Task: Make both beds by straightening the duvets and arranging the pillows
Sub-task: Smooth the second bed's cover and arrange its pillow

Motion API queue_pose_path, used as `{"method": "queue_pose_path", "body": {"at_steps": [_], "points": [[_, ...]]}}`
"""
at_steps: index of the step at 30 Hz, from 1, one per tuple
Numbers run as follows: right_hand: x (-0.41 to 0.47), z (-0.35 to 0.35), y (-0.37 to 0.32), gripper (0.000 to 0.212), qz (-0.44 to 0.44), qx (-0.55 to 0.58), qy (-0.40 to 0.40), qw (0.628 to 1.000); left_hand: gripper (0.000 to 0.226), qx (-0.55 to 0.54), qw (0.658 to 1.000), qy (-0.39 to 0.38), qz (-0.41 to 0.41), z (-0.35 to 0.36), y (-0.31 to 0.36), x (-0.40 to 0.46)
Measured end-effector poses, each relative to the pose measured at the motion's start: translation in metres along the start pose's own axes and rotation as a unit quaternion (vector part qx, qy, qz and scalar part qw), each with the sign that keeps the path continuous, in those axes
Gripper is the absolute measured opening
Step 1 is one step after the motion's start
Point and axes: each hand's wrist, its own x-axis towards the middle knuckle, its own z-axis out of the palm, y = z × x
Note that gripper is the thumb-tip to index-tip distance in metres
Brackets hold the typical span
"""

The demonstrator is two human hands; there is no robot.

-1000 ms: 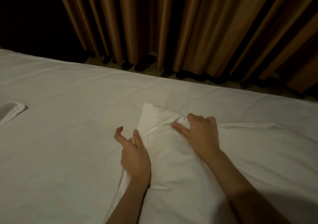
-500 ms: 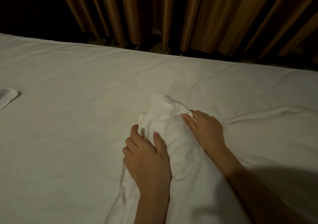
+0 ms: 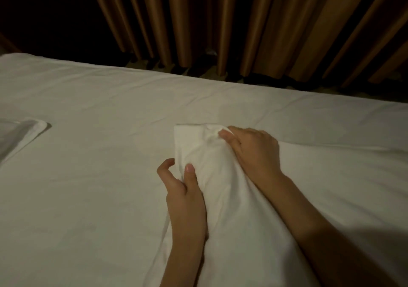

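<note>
Brown curtains [image 3: 254, 26] hang behind a white bed [image 3: 88, 176].

On the bed a white duvet [image 3: 331, 198] is folded back, its corner [image 3: 189, 136] near the middle. Right hand [image 3: 254, 152] pinches the bunched corner cloth; left hand [image 3: 183, 194] grasps the fold edge with thumb and curled fingers.

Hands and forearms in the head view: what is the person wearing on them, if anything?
Nothing shows on either one. The left hand and right hand are bare, with no gloves, rings, watch or bracelet visible. Both forearms are uncovered to the bottom edge of the picture; no sleeve is in view. The light is dim.
</note>
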Motion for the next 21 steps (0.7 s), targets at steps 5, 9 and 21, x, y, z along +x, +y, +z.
{"method": "queue_pose_path", "body": {"at_steps": [5, 9, 21], "points": [[0.002, 0.003, 0.016, 0.051, 0.003, -0.023, -0.045, 0.999, 0.013, 0.186, 0.964, 0.111, 0.155, -0.006, -0.004, 0.014], [-0.014, 0.041, 0.037, 0.055, 0.016, -0.123, -0.116, 0.985, 0.019, 0.236, 0.964, 0.077, 0.098, 0.004, -0.046, 0.021], [-0.02, 0.043, 0.046, 0.051, 0.055, -0.106, -0.141, 0.983, 0.054, 0.228, 0.961, 0.071, 0.139, 0.022, 0.009, 0.016]]}}
